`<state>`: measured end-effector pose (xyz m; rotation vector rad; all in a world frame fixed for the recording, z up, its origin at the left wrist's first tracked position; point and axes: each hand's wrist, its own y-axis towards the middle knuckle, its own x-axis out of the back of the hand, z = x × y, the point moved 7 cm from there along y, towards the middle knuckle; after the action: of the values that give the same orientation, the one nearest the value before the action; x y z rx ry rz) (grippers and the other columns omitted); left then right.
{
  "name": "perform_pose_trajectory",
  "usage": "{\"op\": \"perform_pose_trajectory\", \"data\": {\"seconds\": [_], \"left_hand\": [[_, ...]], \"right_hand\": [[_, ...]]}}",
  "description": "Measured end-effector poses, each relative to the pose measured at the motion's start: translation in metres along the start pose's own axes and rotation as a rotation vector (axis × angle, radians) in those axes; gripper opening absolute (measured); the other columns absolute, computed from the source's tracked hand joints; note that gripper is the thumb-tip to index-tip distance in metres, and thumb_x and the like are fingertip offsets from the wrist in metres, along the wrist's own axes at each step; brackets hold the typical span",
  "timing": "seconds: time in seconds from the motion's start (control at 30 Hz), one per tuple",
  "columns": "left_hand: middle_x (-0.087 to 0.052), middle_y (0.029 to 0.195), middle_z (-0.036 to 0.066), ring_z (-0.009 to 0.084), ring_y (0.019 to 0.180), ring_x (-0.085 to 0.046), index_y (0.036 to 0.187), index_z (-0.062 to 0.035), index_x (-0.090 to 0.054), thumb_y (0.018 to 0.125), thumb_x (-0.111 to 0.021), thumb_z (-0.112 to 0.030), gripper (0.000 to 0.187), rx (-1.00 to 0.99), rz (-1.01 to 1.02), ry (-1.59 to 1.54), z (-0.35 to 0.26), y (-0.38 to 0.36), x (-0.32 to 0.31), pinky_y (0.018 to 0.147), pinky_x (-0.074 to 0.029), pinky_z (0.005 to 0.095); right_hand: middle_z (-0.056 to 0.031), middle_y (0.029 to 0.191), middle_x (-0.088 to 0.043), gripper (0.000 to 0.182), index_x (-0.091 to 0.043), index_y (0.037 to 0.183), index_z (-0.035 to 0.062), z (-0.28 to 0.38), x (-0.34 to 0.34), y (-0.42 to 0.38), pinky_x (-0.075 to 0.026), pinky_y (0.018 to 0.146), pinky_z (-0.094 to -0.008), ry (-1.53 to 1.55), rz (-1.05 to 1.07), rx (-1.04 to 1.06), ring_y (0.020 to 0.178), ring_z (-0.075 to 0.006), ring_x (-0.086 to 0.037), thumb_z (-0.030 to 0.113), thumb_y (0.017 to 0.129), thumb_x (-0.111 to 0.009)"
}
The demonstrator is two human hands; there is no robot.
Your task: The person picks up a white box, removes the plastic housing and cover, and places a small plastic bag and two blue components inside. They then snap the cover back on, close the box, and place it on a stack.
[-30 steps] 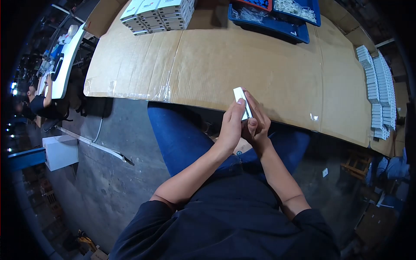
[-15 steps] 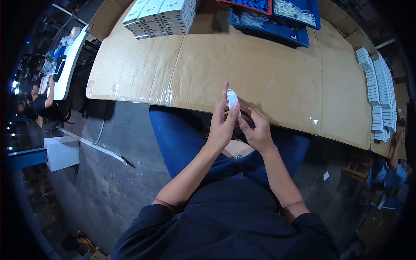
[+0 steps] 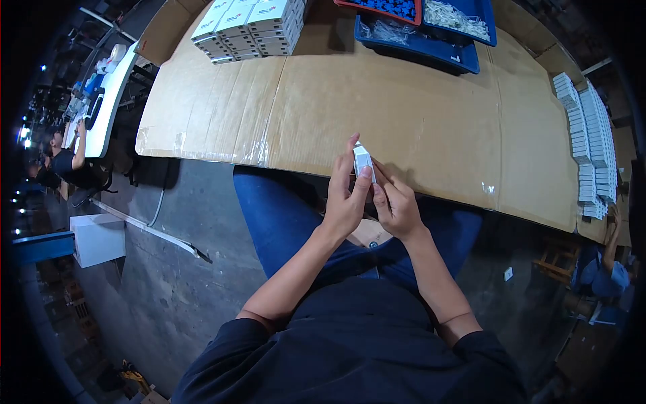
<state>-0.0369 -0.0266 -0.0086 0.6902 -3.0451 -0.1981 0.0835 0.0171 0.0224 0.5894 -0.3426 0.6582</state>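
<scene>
Across the cardboard-covered bench (image 3: 377, 108): rows of white boxes (image 3: 587, 148) at right end | white carton stack (image 3: 247, 30) far left | blue trays (image 3: 420, 57), red tray (image 3: 385, 18) far side | left hand (image 3: 346, 202), right hand (image 3: 401, 207) by near edge, each grip clamped on | small white box (image 3: 363, 160), between them, left thumb on its face.

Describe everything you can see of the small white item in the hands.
The small white item is slim and pale, with flat faces and an angled far end. It looks smooth, but whether it is card or plastic is unclear. It is held at a slant near the close edge of the cardboard-covered table. The left hand grips it, thumb on its face; the right hand is close against its other side. Its near end is largely hidden.
</scene>
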Motion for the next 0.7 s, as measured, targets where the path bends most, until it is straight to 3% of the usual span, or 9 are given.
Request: {"op": "perform_pose_trajectory", "data": {"seconds": [0.37, 0.57, 0.63, 0.7], "left_hand": [[-0.052, 0.121, 0.013, 0.0204, 0.11, -0.051, 0.164, -0.0045, -0.03, 0.109, -0.053, -0.03, 0.065, -0.015, -0.031, -0.011, -0.001, -0.003, 0.0, 0.101, -0.042, 0.0332], [-0.051, 0.125, 0.014, 0.0208, 0.111, -0.051, 0.165, -0.0044, -0.029, 0.108, -0.055, -0.027, 0.067, 0.074, -0.015, -0.102, -0.001, -0.005, 0.0, 0.102, -0.043, 0.0347], [-0.05, 0.131, 0.015, 0.0231, 0.115, -0.052, 0.165, -0.0032, -0.028, 0.105, -0.056, -0.027, 0.07, 0.076, -0.028, -0.145, -0.006, -0.003, 0.001, 0.104, -0.043, 0.0368], [-0.049, 0.136, 0.019, 0.0277, 0.121, -0.051, 0.163, -0.0004, -0.028, 0.1, -0.06, -0.029, 0.076, -0.154, -0.025, 0.008, -0.011, 0.002, 0.007, 0.107, -0.042, 0.0401]], "right_hand": [[-0.0223, 0.141, -0.063, 0.041, -0.058, 0.144, -0.0053, -0.001, -0.001, -0.001, -0.056, 0.089, -0.0388, -0.003, -0.015, -0.019, 0.098, -0.0315, -0.07, 0.01, 0.106, -0.053], [-0.0219, 0.144, -0.061, 0.04, -0.059, 0.143, -0.005, -0.001, -0.002, -0.001, -0.054, 0.1, -0.0366, 0.017, 0.011, -0.069, 0.12, -0.0322, -0.067, 0.013, 0.108, -0.051], [-0.0202, 0.146, -0.06, 0.041, -0.059, 0.143, -0.0056, -0.008, -0.001, 0.004, -0.052, 0.104, -0.0364, 0.217, 0.012, -0.143, 0.126, -0.0297, -0.064, 0.016, 0.11, -0.049], [-0.0169, 0.146, -0.061, 0.045, -0.06, 0.14, -0.0067, -0.017, 0.0, 0.006, -0.05, 0.107, -0.0348, 0.519, -0.046, -0.298, 0.129, -0.0239, -0.061, 0.026, 0.112, -0.048]]}}
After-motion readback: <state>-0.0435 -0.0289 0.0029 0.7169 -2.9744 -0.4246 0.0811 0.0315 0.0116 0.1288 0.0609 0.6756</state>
